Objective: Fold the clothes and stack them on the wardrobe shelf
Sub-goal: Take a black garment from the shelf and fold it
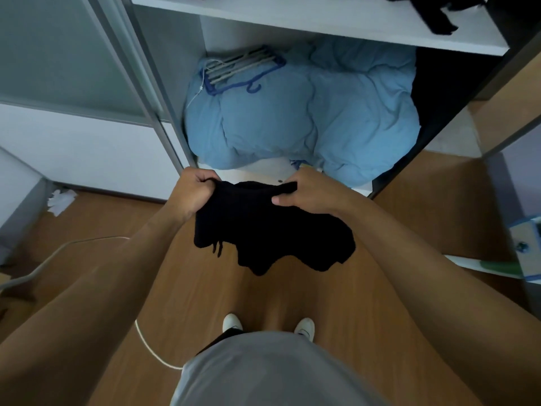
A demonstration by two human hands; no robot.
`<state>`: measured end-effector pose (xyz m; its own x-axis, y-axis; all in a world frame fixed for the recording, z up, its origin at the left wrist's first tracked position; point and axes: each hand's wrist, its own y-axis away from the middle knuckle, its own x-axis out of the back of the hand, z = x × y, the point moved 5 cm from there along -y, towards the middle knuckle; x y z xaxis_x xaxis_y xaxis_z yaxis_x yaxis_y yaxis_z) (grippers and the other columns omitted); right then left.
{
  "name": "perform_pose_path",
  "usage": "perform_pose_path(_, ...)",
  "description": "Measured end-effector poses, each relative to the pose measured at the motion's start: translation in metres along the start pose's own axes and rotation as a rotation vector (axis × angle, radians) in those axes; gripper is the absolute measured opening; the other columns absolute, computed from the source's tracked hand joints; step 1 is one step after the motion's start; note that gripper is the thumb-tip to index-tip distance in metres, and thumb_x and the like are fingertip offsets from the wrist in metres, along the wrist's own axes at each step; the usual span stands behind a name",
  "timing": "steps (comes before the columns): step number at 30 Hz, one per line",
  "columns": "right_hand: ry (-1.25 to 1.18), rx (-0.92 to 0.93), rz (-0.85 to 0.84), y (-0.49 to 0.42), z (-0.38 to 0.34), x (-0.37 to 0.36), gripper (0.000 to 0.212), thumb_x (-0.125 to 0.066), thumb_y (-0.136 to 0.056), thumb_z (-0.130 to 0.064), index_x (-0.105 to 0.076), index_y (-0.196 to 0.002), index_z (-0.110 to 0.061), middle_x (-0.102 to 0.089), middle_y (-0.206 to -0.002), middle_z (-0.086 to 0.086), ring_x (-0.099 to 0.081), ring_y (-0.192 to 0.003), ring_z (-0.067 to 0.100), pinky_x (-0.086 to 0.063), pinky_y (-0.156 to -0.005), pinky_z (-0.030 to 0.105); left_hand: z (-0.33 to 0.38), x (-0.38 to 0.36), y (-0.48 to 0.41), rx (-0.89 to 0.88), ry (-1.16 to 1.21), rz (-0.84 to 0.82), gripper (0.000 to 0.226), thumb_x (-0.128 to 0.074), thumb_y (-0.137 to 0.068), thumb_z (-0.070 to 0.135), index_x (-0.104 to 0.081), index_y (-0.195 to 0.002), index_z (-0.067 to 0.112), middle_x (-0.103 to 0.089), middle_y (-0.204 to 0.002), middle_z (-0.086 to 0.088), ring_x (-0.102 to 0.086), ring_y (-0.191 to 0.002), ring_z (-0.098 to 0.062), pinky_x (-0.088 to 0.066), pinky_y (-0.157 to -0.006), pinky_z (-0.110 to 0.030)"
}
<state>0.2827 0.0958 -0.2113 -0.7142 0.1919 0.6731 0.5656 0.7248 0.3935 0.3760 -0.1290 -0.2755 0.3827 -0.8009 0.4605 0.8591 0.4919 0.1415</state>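
Black garment (272, 230), upper edge in grip of left hand (194, 191) and right hand (306, 192), above floor (263, 297).

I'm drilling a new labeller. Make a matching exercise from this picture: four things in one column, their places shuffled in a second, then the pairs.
1. black garment
2. hangers
3. blue duvet
4. white cable

A. on the wooden floor
B. lying on the blue duvet
C. gripped by the left hand and right hand
D. stuffed in the bottom of the wardrobe

Pairs: 1-C, 2-B, 3-D, 4-A
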Motion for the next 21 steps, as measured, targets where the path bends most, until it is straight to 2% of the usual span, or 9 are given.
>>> perform_pose_path(2, -0.035, 0.048, 0.051, 0.001, -0.001, 0.005, 0.032, -0.068, -0.094, -0.029, -0.072, -0.093, 0.002, -0.057, -0.065, -0.006, -0.052, -0.056, -0.002, -0.035, -0.053, 0.013, -0.01, -0.005, 0.004, 0.01, -0.062, -0.068, 0.028, -0.044, -0.083, -0.007, -0.065, -0.066, -0.003, -0.058, -0.06, -0.01, -0.052, -0.058, -0.018, -0.039, -0.058, -0.025)
perform_pose_path(5, -0.139, 0.035, 0.027, 0.007, -0.001, 0.003, 0.021, -0.063, -0.097, -0.022, -0.073, -0.099, -0.003, -0.065, -0.078, -0.003, -0.06, -0.072, 0.005, -0.042, -0.064, 0.016, -0.023, -0.014, 0.015, -0.039, -0.23, -0.185, 0.019, -0.046, -0.082, -0.007, -0.06, -0.069, -0.008, -0.057, -0.065, -0.027, -0.051, -0.06, -0.02, -0.038, -0.06, -0.031)
perform_pose_path(7, -0.313, 0.017, -0.037, 0.009, -0.004, -0.002, 0.012, -0.062, -0.097, -0.019, -0.074, -0.096, -0.018, -0.072, -0.082, -0.01, -0.066, -0.079, 0.006, -0.048, -0.072, 0.015, -0.03, -0.02, 0.023, -0.093, -0.311, -0.224, 0.027, -0.05, -0.081, -0.009, -0.064, -0.064, 0.007, -0.06, -0.067, -0.024, -0.058, -0.063, -0.02, -0.041, -0.061, -0.03)
perform_pose_path(9, -0.424, -0.007, -0.097, 0.013, -0.007, -0.008, 0.017, -0.063, -0.096, -0.018, -0.069, -0.09, -0.033, -0.074, -0.08, -0.019, -0.068, -0.075, -0.005, -0.049, -0.07, 0.006, -0.035, -0.027, 0.027, -0.196, -0.414, -0.2, 0.037, -0.055, -0.078, -0.01, -0.065, -0.057, 0.02, -0.059, -0.064, -0.015, -0.063, -0.071, -0.03, -0.043, -0.063, -0.03)
perform_pose_path(10, -0.453, -0.029, -0.125, 0.014, -0.007, -0.01, 0.019, -0.064, -0.095, -0.017, -0.068, -0.089, -0.035, -0.074, -0.08, -0.019, -0.068, -0.074, -0.007, -0.048, -0.068, 0.004, -0.034, -0.029, 0.028, -0.234, -0.487, -0.18, 0.032, -0.057, -0.077, -0.01, -0.069, -0.062, 0.016, -0.062, -0.068, -0.015, -0.062, -0.075, -0.033, -0.045, -0.067, -0.031)
perform_pose_path(12, -0.489, -0.091, -0.182, 0.017, -0.005, -0.016, 0.017, -0.064, -0.092, -0.015, -0.069, -0.086, -0.031, -0.073, -0.079, -0.014, -0.069, -0.073, 0.001, -0.05, -0.065, 0.01, -0.034, -0.031, 0.025, -0.232, -0.541, -0.143, 0.025, -0.057, -0.077, -0.009, -0.077, -0.078, 0.007, -0.069, -0.078, -0.017, -0.064, -0.081, -0.031, -0.05, -0.075, -0.033)
perform_pose_path(15, -0.453, -0.199, -0.157, 0.023, 0.0, -0.016, 0.008, -0.063, -0.078, -0.018, -0.057, -0.073, -0.02, -0.058, -0.06, -0.008, -0.053, -0.06, 0.011, -0.039, -0.051, 0.024, -0.026, -0.035, 0.016, -0.101, -0.42, -0.116, 0.027, -0.054, -0.079, -0.008, -0.072, -0.071, 0.01, -0.071, -0.075, -0.009, -0.067, -0.08, -0.027, -0.054, -0.078, -0.034)
perform_pose_path(18, -0.434, -0.218, -0.131, 0.026, -0.005, -0.017, 0.02, -0.058, -0.058, -0.02, -0.053, -0.076, -0.014, -0.05, -0.068, -0.001, -0.047, -0.062, 0.016, -0.031, -0.051, 0.026, -0.007, -0.043, 0.017, -0.006, -0.229, -0.078, 0.042, -0.048, -0.077, -0.013, -0.064, -0.064, 0.023, -0.066, -0.072, -0.003, -0.064, -0.079, -0.021, -0.049, -0.075, -0.028)
perform_pose_path(21, -0.444, -0.164, -0.116, 0.023, -0.014, -0.02, 0.032, -0.055, -0.053, -0.017, -0.059, -0.085, -0.015, -0.05, -0.073, 0.004, -0.047, -0.068, 0.021, -0.031, -0.054, 0.026, 0.011, -0.062, 0.022, 0.017, -0.059, -0.136, 0.031, -0.045, -0.084, -0.021, -0.069, -0.08, 0.0, -0.068, -0.088, -0.015, -0.06, -0.085, -0.021, -0.047, -0.079, -0.028)
